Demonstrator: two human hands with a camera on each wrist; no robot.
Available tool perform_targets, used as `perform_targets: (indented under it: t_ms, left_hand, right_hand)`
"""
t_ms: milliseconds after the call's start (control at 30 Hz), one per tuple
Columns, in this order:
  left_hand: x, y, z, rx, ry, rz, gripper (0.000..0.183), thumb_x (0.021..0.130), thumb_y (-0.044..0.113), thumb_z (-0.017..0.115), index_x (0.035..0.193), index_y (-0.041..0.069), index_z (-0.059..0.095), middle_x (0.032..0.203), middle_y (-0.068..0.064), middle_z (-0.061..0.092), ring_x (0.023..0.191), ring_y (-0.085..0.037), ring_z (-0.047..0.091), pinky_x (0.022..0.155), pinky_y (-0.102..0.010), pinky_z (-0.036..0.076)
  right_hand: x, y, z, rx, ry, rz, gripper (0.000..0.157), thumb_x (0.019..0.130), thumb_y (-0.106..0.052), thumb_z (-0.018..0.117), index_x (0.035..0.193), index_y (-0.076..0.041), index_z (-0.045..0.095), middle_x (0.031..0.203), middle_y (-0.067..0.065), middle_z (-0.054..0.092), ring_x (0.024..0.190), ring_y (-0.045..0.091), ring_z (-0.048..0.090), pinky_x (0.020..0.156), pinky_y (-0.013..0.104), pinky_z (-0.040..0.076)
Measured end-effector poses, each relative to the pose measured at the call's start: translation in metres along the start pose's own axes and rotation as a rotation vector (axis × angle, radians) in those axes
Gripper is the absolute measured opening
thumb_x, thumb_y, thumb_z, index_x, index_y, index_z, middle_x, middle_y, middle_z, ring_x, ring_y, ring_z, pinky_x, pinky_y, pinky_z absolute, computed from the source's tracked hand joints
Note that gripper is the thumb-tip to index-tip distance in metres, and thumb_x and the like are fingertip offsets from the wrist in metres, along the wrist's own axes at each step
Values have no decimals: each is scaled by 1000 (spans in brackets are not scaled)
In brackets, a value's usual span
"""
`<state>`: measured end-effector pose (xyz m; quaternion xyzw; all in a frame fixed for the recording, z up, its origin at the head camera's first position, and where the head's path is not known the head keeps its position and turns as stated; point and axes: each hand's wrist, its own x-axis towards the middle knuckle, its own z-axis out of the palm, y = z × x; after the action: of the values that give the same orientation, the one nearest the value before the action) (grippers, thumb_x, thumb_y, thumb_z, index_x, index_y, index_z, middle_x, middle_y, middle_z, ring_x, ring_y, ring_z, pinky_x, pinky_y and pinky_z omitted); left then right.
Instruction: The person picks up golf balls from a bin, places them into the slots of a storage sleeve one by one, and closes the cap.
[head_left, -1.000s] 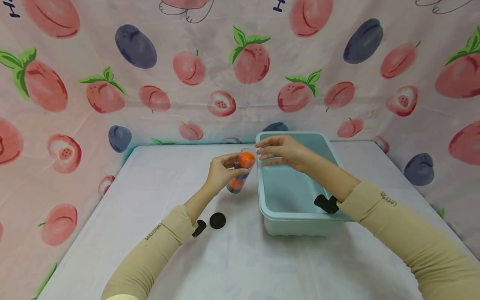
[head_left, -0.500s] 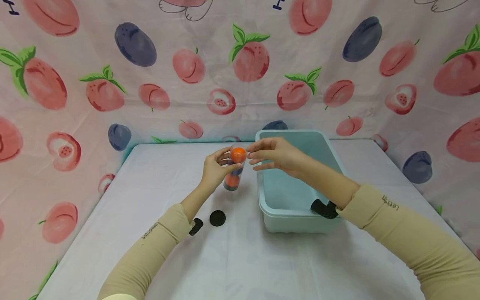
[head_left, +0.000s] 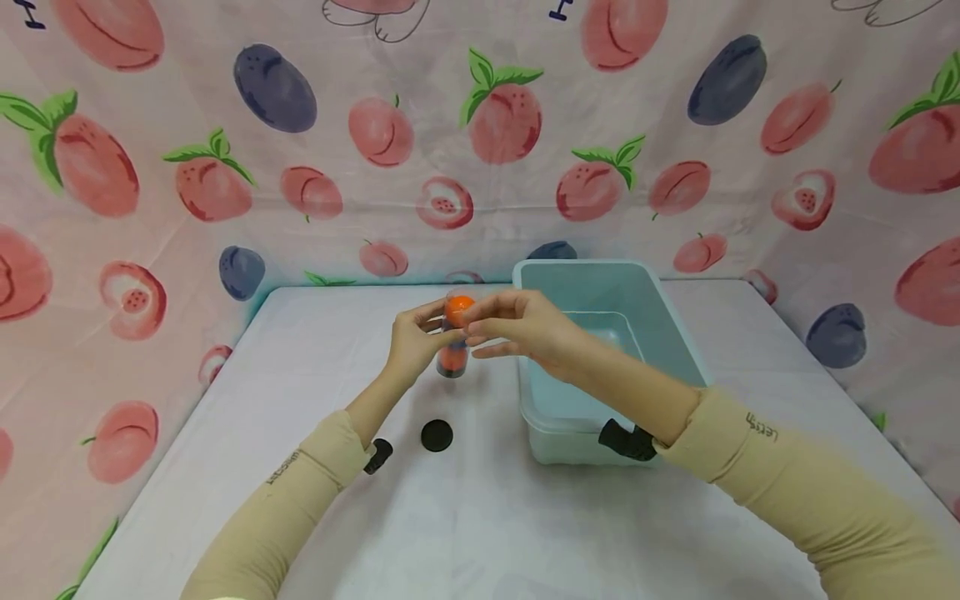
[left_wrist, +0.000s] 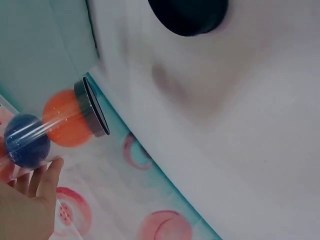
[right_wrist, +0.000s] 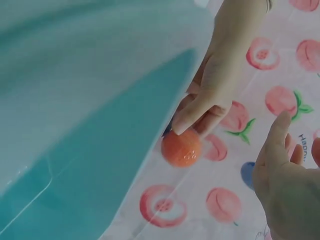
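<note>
My left hand (head_left: 429, 327) grips a clear tube (head_left: 452, 350) upright above the table, left of the teal bin (head_left: 678, 333). An orange ball (head_left: 459, 306) sits at the tube's open top, with another orange ball (head_left: 452, 359) low inside. The left wrist view shows the tube's black base (left_wrist: 93, 114), an orange ball (left_wrist: 64, 125) and a blue ball (left_wrist: 26, 140) inside. My right hand (head_left: 480, 321) reaches in from the right, fingertips beside the top ball. In the right wrist view its fingers (right_wrist: 278, 145) are straight and apart from the ball (right_wrist: 181, 148).
A black round cap (head_left: 437, 435) lies on the white table (head_left: 480, 517) in front of the tube, also seen as the cap (left_wrist: 189, 15) from the left wrist. Fruit-print cloth walls (head_left: 480, 150) enclose the table on three sides.
Both hands and the tube have shifted left, away from the bin. My right hand has come from over the bin's rim to right beside the top orange ball.
</note>
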<state>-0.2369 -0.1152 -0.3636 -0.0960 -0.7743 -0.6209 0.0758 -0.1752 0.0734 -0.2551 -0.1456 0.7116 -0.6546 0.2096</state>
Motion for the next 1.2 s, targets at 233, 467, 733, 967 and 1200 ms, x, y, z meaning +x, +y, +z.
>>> perform_targets:
  t_ms: [233, 467, 733, 967, 1200]
  left_hand:
    - [-7, 3, -16, 18, 8, -51, 54, 77, 6, 77, 127, 3, 58, 126, -16, 61, 114, -32, 61, 96, -39, 50]
    - [-9, -4, -31, 47, 39, -46, 56, 77, 4, 76, 129, 2, 56, 126, -18, 60, 113, -32, 61, 96, -37, 50]
    - [-13, -12, -41, 36, 90, -21, 54, 74, 5, 79, 125, 1, 60, 123, -17, 63, 111, -30, 62, 94, -33, 51]
    - [-20, -18, -51, 41, 122, -44, 55, 74, 5, 79, 125, 3, 60, 124, -16, 63, 103, -18, 65, 90, -27, 53]
    - [-26, -24, -61, 52, 128, -63, 56, 75, 4, 78, 127, 3, 59, 126, -17, 60, 89, 4, 61, 84, -15, 53]
  right_hand:
    - [-3, 10, 21, 14, 61, -56, 27, 90, -3, 60, 114, 9, 58, 101, 8, 65, 83, 13, 63, 86, 38, 56]
    - [-7, 21, 41, 10, 52, -141, 25, 90, -5, 61, 112, 6, 59, 111, 16, 64, 84, 10, 65, 85, 36, 57]
    - [-3, 53, 60, -279, 58, -387, 19, 86, -6, 65, 105, -1, 64, 107, 12, 67, 90, 18, 62, 81, 29, 56]
    - [-1, 75, 75, -472, 69, -481, 28, 83, -7, 71, 110, -4, 62, 106, 9, 65, 90, 21, 60, 80, 29, 56]
    - [8, 93, 80, -741, -6, -393, 38, 84, -14, 71, 120, -5, 60, 115, 7, 61, 102, 22, 58, 89, 31, 52]
